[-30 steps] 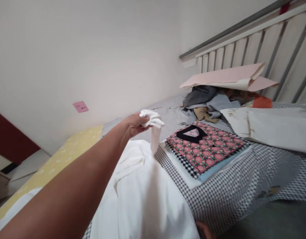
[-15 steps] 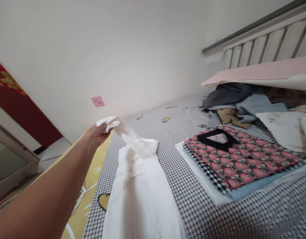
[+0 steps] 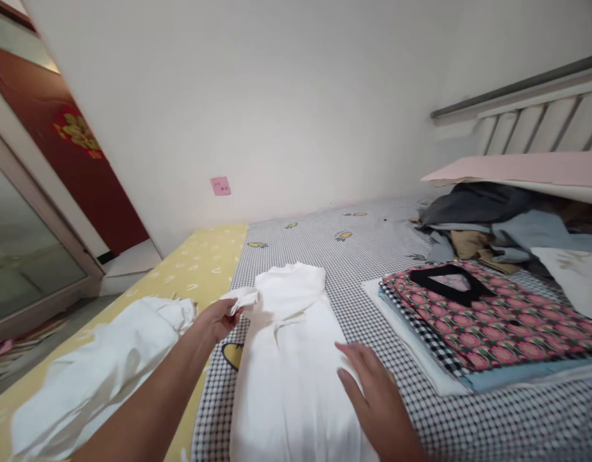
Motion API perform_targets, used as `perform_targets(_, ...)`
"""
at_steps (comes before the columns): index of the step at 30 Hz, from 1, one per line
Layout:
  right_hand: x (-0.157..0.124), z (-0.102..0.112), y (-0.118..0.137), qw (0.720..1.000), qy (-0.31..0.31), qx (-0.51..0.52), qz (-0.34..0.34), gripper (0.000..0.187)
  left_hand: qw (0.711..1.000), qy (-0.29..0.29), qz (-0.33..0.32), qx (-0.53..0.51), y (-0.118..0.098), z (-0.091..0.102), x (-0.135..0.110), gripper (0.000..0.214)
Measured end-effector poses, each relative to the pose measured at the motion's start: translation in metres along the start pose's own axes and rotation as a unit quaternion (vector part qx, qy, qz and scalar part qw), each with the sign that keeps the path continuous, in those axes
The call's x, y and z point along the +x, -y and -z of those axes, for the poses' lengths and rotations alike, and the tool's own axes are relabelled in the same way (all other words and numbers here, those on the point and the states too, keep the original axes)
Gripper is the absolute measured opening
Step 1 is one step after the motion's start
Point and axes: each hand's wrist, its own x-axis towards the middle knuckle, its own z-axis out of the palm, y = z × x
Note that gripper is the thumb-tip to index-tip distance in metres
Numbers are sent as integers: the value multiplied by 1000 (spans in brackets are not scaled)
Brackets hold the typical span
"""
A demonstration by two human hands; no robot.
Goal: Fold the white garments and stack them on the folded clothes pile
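A white garment (image 3: 296,366) lies in a long, narrow shape on the checked bedsheet, its far end near the middle of the view. My left hand (image 3: 223,319) is closed on a bunched end of it, perhaps a sleeve, at the upper left edge. Creases run across the cloth beside that grip. By the garment's right edge, my right hand (image 3: 375,391) is open, thumb and fingers apart; whether it touches the cloth I cannot tell. A second white cloth (image 3: 117,346) is crumpled on the yellow part of the bedding, partly behind my left forearm.
To the right is a stack of folded clothes topped by a pink patterned garment (image 3: 498,321) with a black collar. Behind it are a pile of dark and grey clothes (image 3: 488,205) and a pink sheet (image 3: 517,168). A white wall (image 3: 300,109) borders the bed.
My left hand has come down and toward the garment with the held end, which was raised and stretched out before. My right hand has come into view. The view has shifted left.
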Motion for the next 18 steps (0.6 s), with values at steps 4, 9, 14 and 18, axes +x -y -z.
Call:
perform_targets(4,41,-41,8,988,25,-129,75,48,998,47,-4,35,-2,2,-34,9)
perform_targets(9,38,-76,-15,979,78,-165,92,47,994,78,-27,70,-7,4,-45,5)
perform_targets(14,34,-79,-22,978,68,-169,99,47,995,81,-24,57,-13,-15,-25,9)
perform_targets(18,36,-76,-20,978,84,-167,90,47,969,237,16,59,-4,-42,-15,46)
